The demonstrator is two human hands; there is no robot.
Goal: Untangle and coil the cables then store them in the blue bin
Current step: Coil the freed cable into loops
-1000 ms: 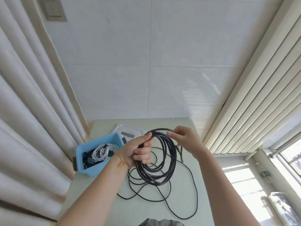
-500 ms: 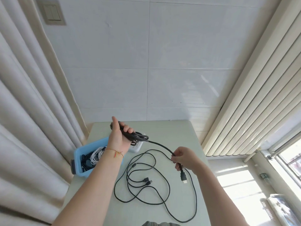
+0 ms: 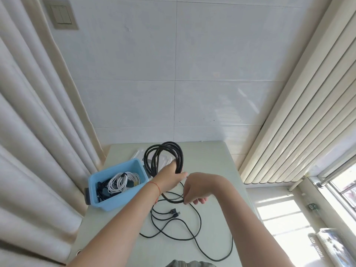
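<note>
While our left hand (image 3: 169,178) grips the black coil (image 3: 163,158) upright above the table's far edge, fingers curled round its lower loops, the turns stay stacked and cannot spring apart. Our right hand (image 3: 200,187) sits just beside it, nearer us, fingers bent down and pinching the coil's tail (image 3: 173,198), probably to feed or wrap the last length round the bundle. The bin (image 3: 100,197) stands at the table's left edge, just left of the coil, open side up, so the drop is short once the coil is tied off. Inside lie a white coil (image 3: 121,182) and some dark cable, already stored. A loose cable (image 3: 192,228) sprawls on the table (image 3: 212,162) from the middle toward the near edge, its plugs (image 3: 174,212) in the middle; we judge it comes next. A clear lid (image 3: 139,153) shows behind the bin, mostly hidden.

Versus half a second ago: the coil was bunched in the left hand over the bin's far corner and the right hand held the tail stretched out to the right with the plug hanging. Now the loops stand open and the hands are close together. The loose cable has not shifted.
</note>
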